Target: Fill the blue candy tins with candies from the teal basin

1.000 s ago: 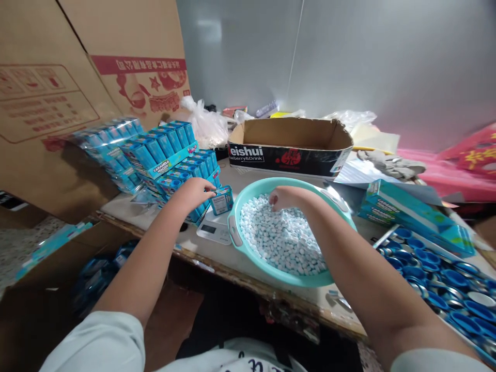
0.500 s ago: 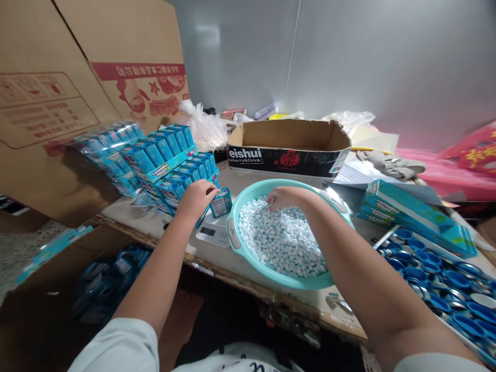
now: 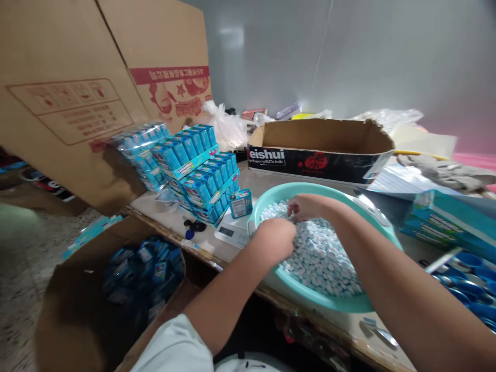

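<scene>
Left hand [image 3: 274, 240] and right hand [image 3: 304, 207] curled over pale pellets [image 3: 323, 261] in basin [image 3: 329, 303], apparently gathering; grip contents cannot be verified. Any lift calls for closed fingers.

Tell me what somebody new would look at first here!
Probably the big turquoise basin full of little pale candy-like pieces, with the left hand and right hand both over it. Next, the shiny blue packs stacked to its left, beside one small blue box on the white scale. Behind the basin sits an open black-sided carton.
</scene>
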Action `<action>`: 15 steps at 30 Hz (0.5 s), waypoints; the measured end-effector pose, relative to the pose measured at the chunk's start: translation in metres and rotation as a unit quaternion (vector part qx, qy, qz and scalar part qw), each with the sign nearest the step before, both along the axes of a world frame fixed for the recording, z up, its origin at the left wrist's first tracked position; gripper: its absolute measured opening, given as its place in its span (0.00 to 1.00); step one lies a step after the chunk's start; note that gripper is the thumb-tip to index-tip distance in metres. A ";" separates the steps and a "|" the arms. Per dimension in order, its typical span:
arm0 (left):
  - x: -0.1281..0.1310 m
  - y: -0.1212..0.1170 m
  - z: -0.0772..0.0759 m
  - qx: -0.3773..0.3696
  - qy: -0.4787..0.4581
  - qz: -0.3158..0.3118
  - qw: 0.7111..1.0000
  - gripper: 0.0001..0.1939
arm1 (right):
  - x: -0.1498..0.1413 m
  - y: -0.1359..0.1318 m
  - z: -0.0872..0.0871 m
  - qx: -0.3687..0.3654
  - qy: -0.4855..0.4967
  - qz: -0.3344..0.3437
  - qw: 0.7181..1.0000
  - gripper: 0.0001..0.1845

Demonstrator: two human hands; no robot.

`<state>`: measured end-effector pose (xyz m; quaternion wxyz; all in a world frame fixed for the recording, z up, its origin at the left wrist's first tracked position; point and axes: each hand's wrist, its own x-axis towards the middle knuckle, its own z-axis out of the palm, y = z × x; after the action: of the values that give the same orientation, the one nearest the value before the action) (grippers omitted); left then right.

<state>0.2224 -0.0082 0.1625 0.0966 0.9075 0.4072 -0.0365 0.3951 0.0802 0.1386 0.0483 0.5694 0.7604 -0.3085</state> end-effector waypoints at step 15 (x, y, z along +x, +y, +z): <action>-0.006 -0.002 -0.029 0.020 -0.169 -0.106 0.980 0.09 | 0.025 0.022 -0.011 0.041 0.022 -0.086 0.995 0.06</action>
<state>0.2164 -0.0099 0.1332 0.1416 0.9403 0.2873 0.1152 0.4200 0.1021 0.1272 -0.0191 0.6274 0.7214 -0.2927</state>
